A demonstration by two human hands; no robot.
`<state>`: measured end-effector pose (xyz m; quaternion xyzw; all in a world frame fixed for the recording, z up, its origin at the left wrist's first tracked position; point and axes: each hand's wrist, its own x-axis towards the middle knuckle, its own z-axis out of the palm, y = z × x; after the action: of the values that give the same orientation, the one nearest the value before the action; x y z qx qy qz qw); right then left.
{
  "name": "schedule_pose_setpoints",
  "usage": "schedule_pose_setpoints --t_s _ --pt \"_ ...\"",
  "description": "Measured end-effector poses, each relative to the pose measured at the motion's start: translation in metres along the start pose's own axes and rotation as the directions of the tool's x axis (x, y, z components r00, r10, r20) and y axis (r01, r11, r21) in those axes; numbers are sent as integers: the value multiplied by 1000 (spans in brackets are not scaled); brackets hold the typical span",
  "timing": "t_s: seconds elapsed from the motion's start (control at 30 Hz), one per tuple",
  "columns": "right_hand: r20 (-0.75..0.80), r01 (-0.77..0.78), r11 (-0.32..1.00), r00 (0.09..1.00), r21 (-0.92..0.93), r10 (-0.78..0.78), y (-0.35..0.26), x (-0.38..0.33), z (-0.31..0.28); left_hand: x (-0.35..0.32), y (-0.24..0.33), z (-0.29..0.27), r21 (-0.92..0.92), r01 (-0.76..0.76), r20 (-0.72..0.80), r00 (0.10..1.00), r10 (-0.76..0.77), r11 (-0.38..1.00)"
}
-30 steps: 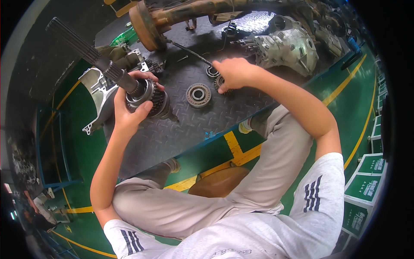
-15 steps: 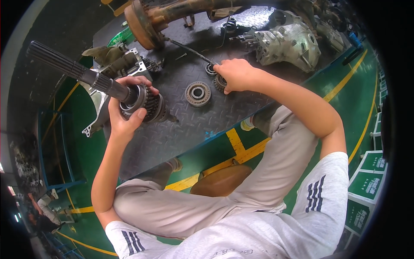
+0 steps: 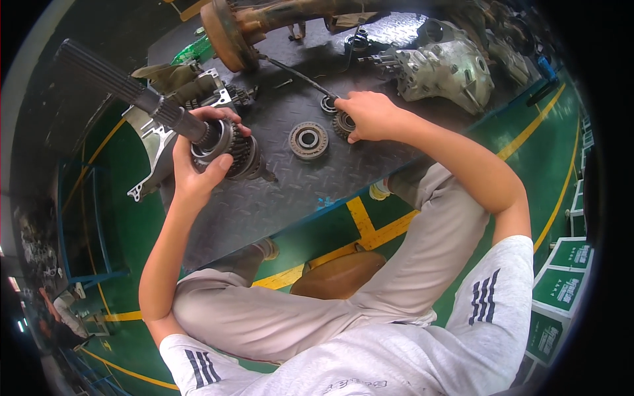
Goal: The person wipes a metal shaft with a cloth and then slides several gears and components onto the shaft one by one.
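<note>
My left hand (image 3: 206, 155) is wrapped round a gear shaft (image 3: 148, 100). Its long splined end points up and to the left, while its toothed gears (image 3: 243, 153) sit at my fingers and its short tip points toward the table. My right hand (image 3: 373, 116) is closed on a small toothed gear (image 3: 343, 125) lying on the table, with thumb and fingers round its right side and part of it hidden. Touching or close to my fingertips is a small ring bearing (image 3: 328, 104). Left of that gear, a larger gear with a ring in its centre (image 3: 297, 141) lies flat.
The dark tread-plate table (image 3: 228, 224) holds an opened metal housing (image 3: 158, 148) at left and a silver gearbox case (image 3: 442, 72) at back right. A rusty axle with a drum (image 3: 221, 36) lies along the back, a thin rod (image 3: 297, 74) near it. A stool (image 3: 338, 274) stands below.
The view has shifted slightly, so the table and its parts sit a little lower and to the right. Both hands keep the same grips, with no clear movement against the parts.
</note>
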<state>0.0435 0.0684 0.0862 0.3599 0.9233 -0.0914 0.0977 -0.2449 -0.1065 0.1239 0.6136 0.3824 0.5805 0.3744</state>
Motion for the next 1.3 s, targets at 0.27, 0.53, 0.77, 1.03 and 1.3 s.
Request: schedule_pose_setpoints --t_s 0.27,0.53,0.77,1.03,1.3 --pt "-9 0 1000 1000 5 0 -1 0 0 1 2 7 -30 29 30 999 -28 999" --pt "8 -25 1000 1000 18 25 0 -3 -1 0 1 8 9 31 45 998 -31 999" --pt "-7 -6 999 1000 35 6 2 -3 1 1 3 10 0 31 47 998 -31 1000" --pt "3 7 998 1000 55 -7 3 -6 -3 0 2 9 0 22 41 999 -22 1000" --pt "4 9 997 1000 74 -9 5 -5 -1 0 2 9 5 33 33 999 -33 999"
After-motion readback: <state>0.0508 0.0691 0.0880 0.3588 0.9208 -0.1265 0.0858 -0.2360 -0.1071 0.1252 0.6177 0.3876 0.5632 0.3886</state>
